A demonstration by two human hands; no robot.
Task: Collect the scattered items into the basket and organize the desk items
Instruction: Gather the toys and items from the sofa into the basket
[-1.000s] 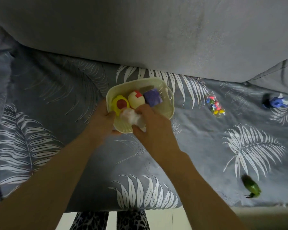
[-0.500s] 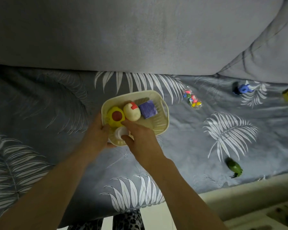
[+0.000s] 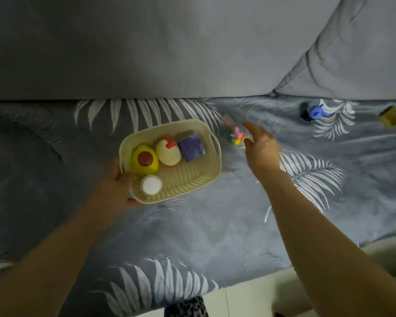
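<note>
A cream plastic basket (image 3: 193,179) sits on the leaf-print bedsheet. Inside lie a yellow toy with a red spot (image 3: 144,159), a cream ball with a red patch (image 3: 168,152), a purple cube (image 3: 191,147) and a white round lid (image 3: 151,184). My left hand (image 3: 114,191) grips the basket's near-left corner. My right hand (image 3: 260,146) hovers to the right of the basket with fingers spread, just beside a clear packet of coloured beads (image 3: 232,133); it holds nothing.
A blue toy (image 3: 314,112) and a yellow block (image 3: 390,115) lie far right on the sheet. A grey duvet (image 3: 169,46) is piled behind the basket. The bed's front edge and pale floor run along the bottom.
My right hand let go of the white lid in the basket and swung right toward the bead packet. The view shifted right; the green toy left the frame.
</note>
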